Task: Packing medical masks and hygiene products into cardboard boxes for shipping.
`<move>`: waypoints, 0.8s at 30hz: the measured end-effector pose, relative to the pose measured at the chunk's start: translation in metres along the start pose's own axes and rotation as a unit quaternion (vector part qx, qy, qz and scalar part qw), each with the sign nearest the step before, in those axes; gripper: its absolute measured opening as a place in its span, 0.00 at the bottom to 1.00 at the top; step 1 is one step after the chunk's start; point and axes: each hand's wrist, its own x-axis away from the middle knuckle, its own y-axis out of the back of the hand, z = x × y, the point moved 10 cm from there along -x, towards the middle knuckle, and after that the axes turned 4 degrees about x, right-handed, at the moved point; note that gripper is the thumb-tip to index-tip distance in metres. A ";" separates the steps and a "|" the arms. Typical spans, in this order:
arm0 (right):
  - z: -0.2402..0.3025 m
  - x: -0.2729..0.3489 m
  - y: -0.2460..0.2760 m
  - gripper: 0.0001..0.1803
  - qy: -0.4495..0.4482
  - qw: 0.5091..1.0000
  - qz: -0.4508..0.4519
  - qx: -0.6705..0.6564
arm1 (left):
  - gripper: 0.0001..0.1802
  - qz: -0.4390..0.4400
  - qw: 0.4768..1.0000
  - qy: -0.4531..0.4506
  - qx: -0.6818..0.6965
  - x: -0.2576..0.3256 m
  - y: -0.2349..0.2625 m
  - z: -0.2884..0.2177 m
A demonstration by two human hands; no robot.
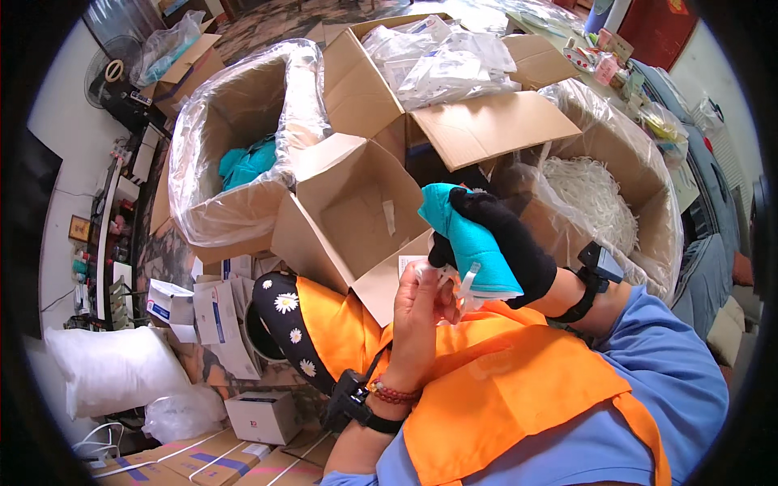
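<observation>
Teal bundle (pixel 466 239) clasped within right gloved fingers (pixel 480 207); left fingers (pixel 423 285) closed on white strip (pixel 468 279).

The black-gloved right hand (pixel 509 236) hides part of the teal bundle (pixel 476 249). The frame's lower edge cuts off the strapped cartons (pixel 231 465).

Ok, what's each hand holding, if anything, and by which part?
Right hand: the teal bundle, gripped along its right side. Left hand: something white, pinched near the bundle's lower end; exactly what, I can't tell.
</observation>
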 end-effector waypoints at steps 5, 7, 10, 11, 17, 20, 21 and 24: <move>-0.004 0.004 -0.008 0.24 -0.078 0.993 0.029 -0.080 | 0.09 0.030 0.989 -0.055 -0.136 -0.002 -0.003 -0.010; -0.011 0.006 -0.005 0.25 -0.113 0.990 0.012 -0.089 | 0.08 0.034 0.985 -0.063 -0.159 -0.002 0.001 -0.012; -0.013 0.006 -0.004 0.26 -0.103 0.987 0.017 -0.118 | 0.07 0.026 0.979 -0.071 -0.191 0.001 -0.001 -0.015; -0.015 0.006 -0.004 0.26 -0.103 0.988 0.018 -0.118 | 0.08 0.014 0.977 -0.070 -0.200 0.001 0.000 -0.016; -0.012 0.008 -0.005 0.25 -0.116 0.988 0.025 -0.097 | 0.08 0.015 1.000 0.005 -0.004 0.002 0.000 -0.005; -0.015 0.008 -0.004 0.25 -0.122 0.984 0.011 -0.128 | 0.08 0.005 0.992 -0.089 -0.085 0.000 0.001 -0.020; -0.016 0.009 -0.003 0.24 -0.130 0.982 0.004 -0.133 | 0.08 0.005 0.992 -0.088 -0.085 0.000 0.001 -0.020; -0.017 0.007 0.001 0.22 -0.097 0.988 -0.003 -0.124 | 0.10 -0.015 0.976 -0.143 -0.161 0.003 0.002 -0.031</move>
